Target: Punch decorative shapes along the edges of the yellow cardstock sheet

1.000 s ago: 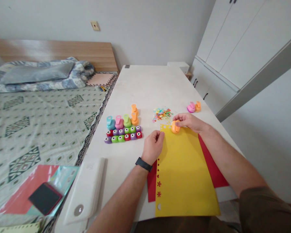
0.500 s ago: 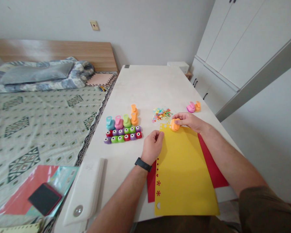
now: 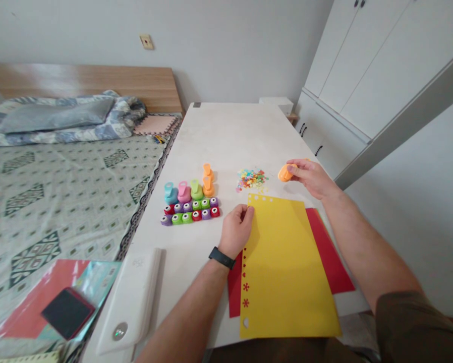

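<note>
My right hand (image 3: 312, 177) grips a small orange paper punch (image 3: 285, 172), lifted above the white table (image 3: 226, 136) past the far right corner of a yellow sheet (image 3: 285, 267). My left hand (image 3: 237, 229), fingers curled, pinches the sheet's left edge near its far corner. The yellow sheet has punched holes along its far and left edges and lies over a red sheet (image 3: 327, 252). A heap of coloured punched bits (image 3: 251, 178) lies just beyond the sheet.
Rows of small coloured punches (image 3: 190, 210) and taller lever punches (image 3: 188, 190) stand left of the sheet. A white device (image 3: 130, 300) lies at the near left table edge. A bed (image 3: 60, 186) with papers and a dark pad (image 3: 64, 312) flanks the table; white cupboards (image 3: 362, 60) stand right.
My right hand lifted the orange punch off the yellow sheet's far edge and carried it right and away. It now covers the pink and orange punches seen there before. My left hand stayed.
</note>
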### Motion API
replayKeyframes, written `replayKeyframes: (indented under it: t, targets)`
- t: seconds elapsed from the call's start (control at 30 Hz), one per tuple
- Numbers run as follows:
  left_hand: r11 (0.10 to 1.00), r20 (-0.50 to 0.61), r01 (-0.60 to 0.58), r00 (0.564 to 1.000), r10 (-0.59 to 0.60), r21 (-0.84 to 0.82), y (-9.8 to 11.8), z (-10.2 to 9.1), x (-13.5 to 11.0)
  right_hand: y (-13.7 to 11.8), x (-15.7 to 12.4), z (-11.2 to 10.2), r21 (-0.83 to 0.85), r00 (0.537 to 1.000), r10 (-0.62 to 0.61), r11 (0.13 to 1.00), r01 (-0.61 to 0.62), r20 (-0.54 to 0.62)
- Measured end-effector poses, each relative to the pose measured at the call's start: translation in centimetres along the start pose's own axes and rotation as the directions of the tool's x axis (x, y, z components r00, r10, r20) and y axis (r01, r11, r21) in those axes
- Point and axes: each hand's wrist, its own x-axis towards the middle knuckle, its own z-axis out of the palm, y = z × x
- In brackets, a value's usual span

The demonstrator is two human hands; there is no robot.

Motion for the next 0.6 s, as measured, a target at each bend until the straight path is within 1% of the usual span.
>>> replayKeyframes:
  t: [0.07,0.13,0.33,0.5,0.6]
  targets:
    - [1.0,0.003,0.002,1.0,-0.002,-0.003,0.0,0.0,0.0,0.1,0.2,-0.4,0.024,0.998,-0.001,1.0,0.003,-0.058]
    - [1.0,0.003,0.006,1.0,-0.006,-0.005,0.1,0.0,-0.1,0.0,0.4,-0.7,0.042,0.996,0.001,0.999,0.003,-0.085]
    - [1.0,0.002,0.009,1.0,-0.009,-0.009,0.2,0.0,-0.1,-0.5,0.3,-0.8,0.109,0.998,0.002,0.994,0.005,-0.065]
    - [1.0,0.004,0.005,1.0,-0.005,-0.019,0.1,0.0,-0.1,-0.6,0.4,-0.1,0.218,0.987,0.11,0.973,-0.083,-0.115]
    - [1.0,0.001,-0.002,1.0,0.002,-0.009,0.0,0.0,-0.1,-0.7,0.4,0.3,0.236,0.983,0.162,0.962,-0.138,-0.085]
